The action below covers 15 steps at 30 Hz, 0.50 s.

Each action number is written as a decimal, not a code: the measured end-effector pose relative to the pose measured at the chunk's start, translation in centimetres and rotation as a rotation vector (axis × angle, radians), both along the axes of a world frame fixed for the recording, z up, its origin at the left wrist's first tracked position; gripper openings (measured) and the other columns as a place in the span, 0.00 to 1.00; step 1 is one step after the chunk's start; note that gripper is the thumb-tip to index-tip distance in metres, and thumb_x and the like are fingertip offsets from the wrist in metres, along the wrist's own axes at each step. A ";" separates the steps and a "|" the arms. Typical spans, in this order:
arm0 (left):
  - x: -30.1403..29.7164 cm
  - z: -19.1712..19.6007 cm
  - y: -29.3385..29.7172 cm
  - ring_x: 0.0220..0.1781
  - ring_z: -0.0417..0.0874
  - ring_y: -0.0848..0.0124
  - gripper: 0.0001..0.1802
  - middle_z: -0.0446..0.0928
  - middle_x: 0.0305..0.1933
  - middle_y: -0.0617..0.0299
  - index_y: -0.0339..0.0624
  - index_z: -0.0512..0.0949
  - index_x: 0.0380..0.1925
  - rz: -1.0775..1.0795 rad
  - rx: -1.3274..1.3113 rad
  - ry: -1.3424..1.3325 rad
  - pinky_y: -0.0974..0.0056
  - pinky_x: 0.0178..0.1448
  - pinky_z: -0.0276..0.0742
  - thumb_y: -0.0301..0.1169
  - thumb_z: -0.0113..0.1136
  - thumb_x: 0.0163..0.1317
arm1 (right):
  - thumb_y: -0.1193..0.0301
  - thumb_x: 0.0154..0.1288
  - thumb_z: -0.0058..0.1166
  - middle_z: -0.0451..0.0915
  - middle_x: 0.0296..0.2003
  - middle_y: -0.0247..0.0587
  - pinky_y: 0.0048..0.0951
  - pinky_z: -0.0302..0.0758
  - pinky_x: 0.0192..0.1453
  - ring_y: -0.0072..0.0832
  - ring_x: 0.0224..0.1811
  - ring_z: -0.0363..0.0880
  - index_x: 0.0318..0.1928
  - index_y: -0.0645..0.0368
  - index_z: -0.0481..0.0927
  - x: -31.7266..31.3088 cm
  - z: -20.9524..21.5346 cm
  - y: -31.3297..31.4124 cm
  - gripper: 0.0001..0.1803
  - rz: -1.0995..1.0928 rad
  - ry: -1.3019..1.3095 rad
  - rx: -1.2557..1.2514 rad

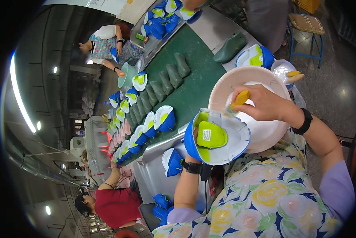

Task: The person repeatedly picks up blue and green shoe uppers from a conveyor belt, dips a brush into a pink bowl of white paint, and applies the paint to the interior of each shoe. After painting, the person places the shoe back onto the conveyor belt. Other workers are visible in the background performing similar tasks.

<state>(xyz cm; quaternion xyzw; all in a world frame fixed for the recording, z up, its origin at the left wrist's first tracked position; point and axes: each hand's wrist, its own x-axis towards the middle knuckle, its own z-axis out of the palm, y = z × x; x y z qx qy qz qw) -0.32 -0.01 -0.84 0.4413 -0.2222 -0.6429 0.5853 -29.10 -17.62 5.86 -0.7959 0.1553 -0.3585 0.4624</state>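
My left hand (195,134), mostly hidden behind a blue, white and lime-green shoe upper (233,137), holds it up with its white underside and lime lining facing me. In my right hand (262,102) is a brush with a yellow handle (240,99), pinched between thumb and fingers. Its blurred bristle end is just above the upper's far edge. Below the brush and partly behind the upper stands a wide pale pink basin (221,84), with white inside it. Another upper (172,162) lies on the metal surface left of my left wrist.
A green conveyor belt (203,51) carries dark shoe lasts (174,75) and rows of uppers (163,118). Beyond the basin are a large last (230,47), an upper (256,56) and a bowl with brushes (283,70). Two co-workers (116,194) are on the left; a stool (306,23) is far right.
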 end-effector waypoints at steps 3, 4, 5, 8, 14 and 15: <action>-0.6 0.4 -0.2 0.68 0.77 0.53 0.31 0.71 0.71 0.52 0.56 0.60 0.74 0.026 -0.019 0.008 0.47 0.63 0.81 0.42 0.55 0.74 | 0.76 0.63 0.61 0.82 0.36 0.48 0.42 0.77 0.47 0.49 0.40 0.81 0.43 0.56 0.78 1.6 0.2 0.4 0.09 0.072 -0.148 -0.200; -0.7 0.7 -0.1 0.67 0.77 0.53 0.30 0.71 0.70 0.52 0.56 0.60 0.74 0.041 -0.024 0.012 0.47 0.62 0.81 0.41 0.55 0.74 | 0.77 0.63 0.61 0.81 0.35 0.47 0.43 0.77 0.47 0.49 0.40 0.81 0.42 0.56 0.78 2.2 0.1 0.4 0.09 0.092 -0.154 -0.283; -0.9 0.9 -0.1 0.67 0.77 0.53 0.30 0.71 0.70 0.52 0.55 0.61 0.73 0.060 -0.031 0.021 0.47 0.62 0.82 0.41 0.55 0.74 | 0.74 0.63 0.62 0.80 0.33 0.47 0.44 0.76 0.46 0.49 0.39 0.80 0.42 0.55 0.77 2.2 0.1 0.4 0.08 0.090 -0.187 -0.340; -0.5 1.5 0.6 0.66 0.78 0.54 0.29 0.72 0.69 0.52 0.55 0.62 0.72 0.114 -0.032 0.043 0.47 0.61 0.82 0.40 0.55 0.74 | 0.72 0.64 0.62 0.81 0.34 0.48 0.45 0.76 0.46 0.50 0.40 0.81 0.42 0.56 0.78 -0.5 -0.1 0.3 0.08 0.210 0.125 -0.278; -0.2 1.2 0.3 0.64 0.79 0.54 0.26 0.73 0.67 0.54 0.53 0.63 0.70 0.141 -0.042 0.040 0.47 0.58 0.82 0.38 0.55 0.74 | 0.70 0.64 0.65 0.82 0.32 0.49 0.44 0.76 0.38 0.50 0.33 0.82 0.41 0.58 0.75 0.9 0.6 0.1 0.11 -0.011 -0.076 -0.228; -0.5 1.0 0.1 0.64 0.79 0.55 0.26 0.73 0.67 0.54 0.53 0.64 0.69 0.155 -0.054 0.029 0.47 0.58 0.83 0.38 0.55 0.74 | 0.70 0.64 0.65 0.82 0.31 0.50 0.44 0.76 0.37 0.50 0.33 0.82 0.40 0.58 0.74 2.1 0.7 -0.1 0.12 -0.019 -0.124 -0.249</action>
